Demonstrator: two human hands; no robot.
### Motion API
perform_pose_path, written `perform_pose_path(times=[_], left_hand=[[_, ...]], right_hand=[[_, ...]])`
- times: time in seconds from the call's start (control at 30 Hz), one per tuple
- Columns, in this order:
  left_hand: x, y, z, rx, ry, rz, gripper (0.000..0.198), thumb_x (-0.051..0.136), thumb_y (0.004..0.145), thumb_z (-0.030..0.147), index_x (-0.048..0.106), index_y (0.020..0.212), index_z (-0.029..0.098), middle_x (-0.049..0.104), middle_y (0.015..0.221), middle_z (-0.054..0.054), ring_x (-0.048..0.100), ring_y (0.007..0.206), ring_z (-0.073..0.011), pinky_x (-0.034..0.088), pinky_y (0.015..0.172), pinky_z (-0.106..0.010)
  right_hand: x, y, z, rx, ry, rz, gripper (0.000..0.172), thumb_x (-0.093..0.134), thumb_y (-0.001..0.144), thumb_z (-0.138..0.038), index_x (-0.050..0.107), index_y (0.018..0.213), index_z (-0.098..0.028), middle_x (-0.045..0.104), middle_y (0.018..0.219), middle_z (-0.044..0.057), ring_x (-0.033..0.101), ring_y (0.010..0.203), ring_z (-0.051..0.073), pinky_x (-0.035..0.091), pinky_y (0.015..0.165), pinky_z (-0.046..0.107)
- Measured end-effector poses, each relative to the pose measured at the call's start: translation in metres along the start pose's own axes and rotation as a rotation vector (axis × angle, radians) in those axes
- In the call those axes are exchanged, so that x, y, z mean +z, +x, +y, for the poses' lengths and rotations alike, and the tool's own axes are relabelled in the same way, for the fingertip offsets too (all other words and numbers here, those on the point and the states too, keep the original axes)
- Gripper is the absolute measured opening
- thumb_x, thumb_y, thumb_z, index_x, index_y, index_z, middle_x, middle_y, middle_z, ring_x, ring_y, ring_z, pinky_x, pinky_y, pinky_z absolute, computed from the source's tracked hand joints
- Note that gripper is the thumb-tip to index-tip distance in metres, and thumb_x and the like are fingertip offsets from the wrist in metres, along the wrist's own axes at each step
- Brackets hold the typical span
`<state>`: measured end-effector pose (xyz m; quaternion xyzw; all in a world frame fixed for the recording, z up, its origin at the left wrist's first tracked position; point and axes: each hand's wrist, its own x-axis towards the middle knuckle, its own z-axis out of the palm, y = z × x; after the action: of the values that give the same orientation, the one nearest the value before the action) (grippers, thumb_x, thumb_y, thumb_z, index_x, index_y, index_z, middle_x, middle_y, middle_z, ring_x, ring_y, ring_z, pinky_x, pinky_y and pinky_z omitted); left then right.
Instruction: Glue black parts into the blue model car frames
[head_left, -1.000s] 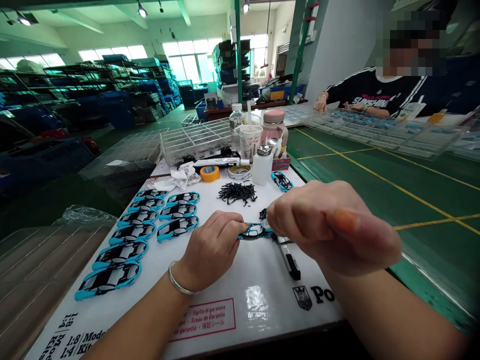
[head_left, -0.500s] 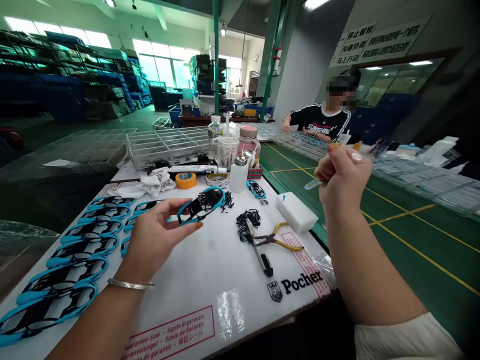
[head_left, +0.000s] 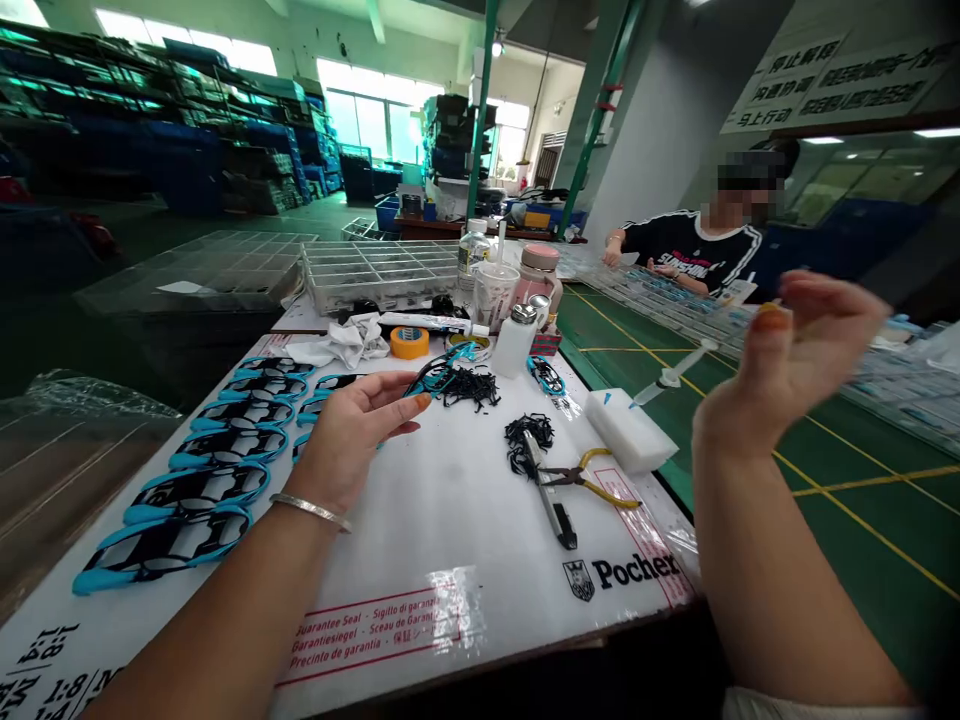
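My left hand [head_left: 367, 420] pinches a small blue-and-black oval frame [head_left: 442, 370] by its near end, above the white tabletop. To the right, my right hand [head_left: 795, 370] is raised with fingers apart and holds nothing. A clear syringe [head_left: 669, 377] with a blue tip leans in the white foam block [head_left: 631, 430], just left of my right hand and apart from it. Several similar blue-and-black frames [head_left: 240, 445] lie in rows left of my left hand. Beyond the held frame is a pile of short black pieces [head_left: 471, 388].
Yellow-handled pliers [head_left: 600, 480] and a utility knife [head_left: 551, 495] lie by another black heap [head_left: 529, 440]. A white dispenser bottle [head_left: 516, 340], orange tape [head_left: 409, 342], drinks and a divided clear tray [head_left: 390, 270] stand behind. A co-worker [head_left: 697, 245] sits across the green table.
My right hand has let go of the syringe, which now rests tip-down in the foam block, and its fingers have opened. My left hand has turned the frame. The view has shifted left.
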<state>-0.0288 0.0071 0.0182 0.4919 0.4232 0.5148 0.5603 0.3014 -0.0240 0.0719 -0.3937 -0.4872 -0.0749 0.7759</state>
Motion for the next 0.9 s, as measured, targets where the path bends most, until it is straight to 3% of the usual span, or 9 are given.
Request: perform_pose_path(times=[0.03, 0.1, 0.17, 0.23, 0.3, 0.43, 0.6, 0.77, 0.9], left_hand=[[0.0, 0.001, -0.001, -0.007, -0.003, -0.005, 0.045, 0.085, 0.062, 0.034, 0.07, 0.102, 0.019, 0.072, 0.098, -0.005, 0.067, 0.089, -0.0191, 0.054, 0.07, -0.026], [0.0, 0.002, -0.004, -0.019, -0.003, -0.003, 0.044, 0.085, 0.062, 0.034, 0.07, 0.1, 0.018, 0.073, 0.093, -0.005, 0.068, 0.086, -0.0188, 0.054, 0.07, -0.026], [0.0, 0.003, -0.006, -0.02, 0.002, 0.0, 0.044, 0.085, 0.062, 0.035, 0.071, 0.099, 0.017, 0.073, 0.091, -0.006, 0.068, 0.085, -0.019, 0.054, 0.069, -0.027], [0.0, 0.003, -0.005, -0.014, 0.012, 0.001, 0.044, 0.085, 0.062, 0.036, 0.071, 0.098, 0.016, 0.073, 0.09, -0.006, 0.068, 0.084, -0.0191, 0.054, 0.069, -0.027], [-0.001, 0.002, -0.004, -0.009, 0.028, 0.016, 0.045, 0.085, 0.061, 0.037, 0.072, 0.098, 0.015, 0.073, 0.089, -0.006, 0.068, 0.084, -0.0194, 0.054, 0.069, -0.028], [-0.002, 0.002, 0.0, 0.001, 0.071, 0.042, 0.049, 0.085, 0.059, 0.041, 0.072, 0.099, 0.016, 0.073, 0.094, -0.007, 0.068, 0.084, -0.0201, 0.055, 0.07, -0.03], [0.001, 0.003, -0.001, 0.027, 0.162, -0.039, 0.046, 0.082, 0.064, 0.042, 0.072, 0.102, 0.017, 0.073, 0.096, -0.007, 0.067, 0.087, -0.0215, 0.056, 0.071, -0.031], [0.003, 0.005, -0.003, 0.085, 0.383, -0.088, 0.049, 0.082, 0.064, 0.039, 0.071, 0.108, 0.019, 0.073, 0.103, -0.008, 0.066, 0.096, -0.027, 0.056, 0.084, -0.041], [0.003, 0.003, -0.005, 0.165, 0.554, -0.07, 0.055, 0.083, 0.062, 0.033, 0.069, 0.114, 0.024, 0.07, 0.113, -0.006, 0.069, 0.087, -0.0254, 0.06, 0.079, -0.04]], right_hand=[[0.005, -0.003, -0.011, -0.152, -0.011, -0.01, 0.027, 0.067, 0.078, -0.027, 0.059, 0.104, -0.025, 0.055, 0.116, 0.003, 0.051, 0.113, 0.018, 0.043, 0.083, 0.022], [0.022, -0.012, -0.026, -0.214, -0.111, -0.271, 0.017, 0.063, 0.082, -0.021, 0.063, 0.098, -0.023, 0.061, 0.101, 0.005, 0.058, 0.095, 0.018, 0.045, 0.074, 0.025], [0.044, -0.024, -0.026, -0.189, -0.317, -0.684, 0.01, 0.058, 0.085, -0.018, 0.065, 0.091, -0.021, 0.064, 0.095, 0.006, 0.059, 0.086, 0.017, 0.045, 0.068, 0.025], [0.067, -0.037, -0.013, -0.184, -0.554, -1.076, 0.013, 0.057, 0.085, -0.018, 0.068, 0.09, -0.021, 0.065, 0.102, 0.006, 0.06, 0.086, 0.018, 0.043, 0.071, 0.027], [0.086, -0.047, 0.007, -0.138, -0.735, -1.343, 0.016, 0.058, 0.083, -0.016, 0.071, 0.09, -0.022, 0.067, 0.103, 0.005, 0.061, 0.085, 0.018, 0.04, 0.071, 0.026], [0.103, -0.064, 0.042, -0.083, -0.846, -1.408, 0.019, 0.057, 0.078, -0.009, 0.072, 0.082, -0.02, 0.069, 0.089, 0.006, 0.06, 0.079, 0.018, 0.035, 0.064, 0.026], [0.1, -0.075, 0.059, -0.061, -0.842, -1.428, 0.017, 0.058, 0.077, -0.01, 0.072, 0.078, -0.02, 0.069, 0.088, 0.005, 0.059, 0.078, 0.018, 0.031, 0.061, 0.026], [0.094, -0.071, 0.054, -0.017, -0.794, -1.39, 0.012, 0.059, 0.078, -0.011, 0.069, 0.076, -0.018, 0.069, 0.08, 0.005, 0.058, 0.072, 0.017, 0.031, 0.059, 0.026], [0.085, -0.062, 0.035, 0.035, -0.708, -1.308, 0.014, 0.055, 0.084, -0.013, 0.068, 0.086, -0.019, 0.07, 0.079, 0.002, 0.06, 0.071, 0.015, 0.038, 0.063, 0.024]])
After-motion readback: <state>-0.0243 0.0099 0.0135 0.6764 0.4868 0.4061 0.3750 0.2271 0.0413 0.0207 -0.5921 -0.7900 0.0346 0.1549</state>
